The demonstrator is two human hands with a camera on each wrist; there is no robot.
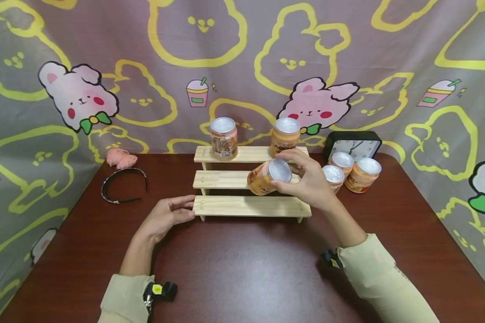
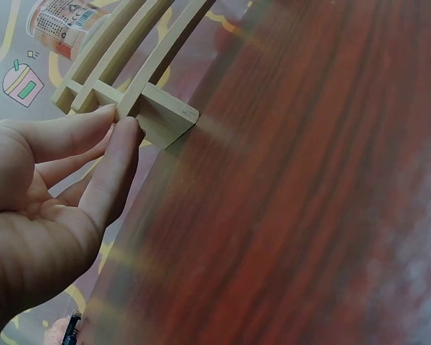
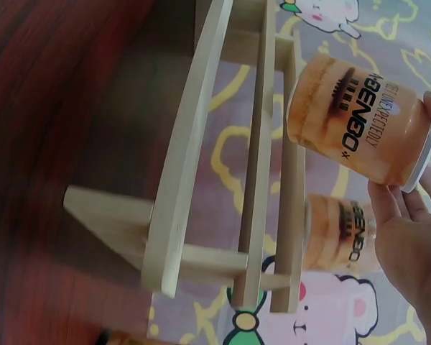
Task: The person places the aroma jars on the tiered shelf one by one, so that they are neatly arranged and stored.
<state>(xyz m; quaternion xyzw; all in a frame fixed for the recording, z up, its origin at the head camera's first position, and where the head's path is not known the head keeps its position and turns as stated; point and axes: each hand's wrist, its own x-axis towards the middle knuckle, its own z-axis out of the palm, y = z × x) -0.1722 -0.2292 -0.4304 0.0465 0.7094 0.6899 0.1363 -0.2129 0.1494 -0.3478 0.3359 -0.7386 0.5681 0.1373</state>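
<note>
Dark red-brown wood forms the table (image 1: 242, 269), backed by a grey cloth printed with yellow and pink rabbits. From the head view, a pale three-step wooden shelf (image 1: 250, 206) stands at the table's centre. The right hand (image 1: 307, 179) grips a tilted orange can (image 1: 262, 178) by its silver lid end, just above the middle step, fingers curled round the rim. The left hand (image 1: 165, 217) lies at nine o'clock of the shelf, fingers straight, tips touching the lowest step's left end. Two more cans (image 1: 224, 138) stand upright on the top step (one at eleven o'clock, one at one o'clock of the held can). Three cans (image 1: 361, 174) and a black clock (image 1: 353, 144) sit at three o'clock of the shelf; a black headband (image 1: 121, 184) lies at nine o'clock.

Left wrist view: the fingertips (image 2: 126, 133) press against the shelf's (image 2: 165, 115) end block.

Right wrist view: the can (image 3: 359, 129) hangs sideways in the fingers (image 3: 409, 215), beside the shelf (image 3: 194, 165) slats.
</note>
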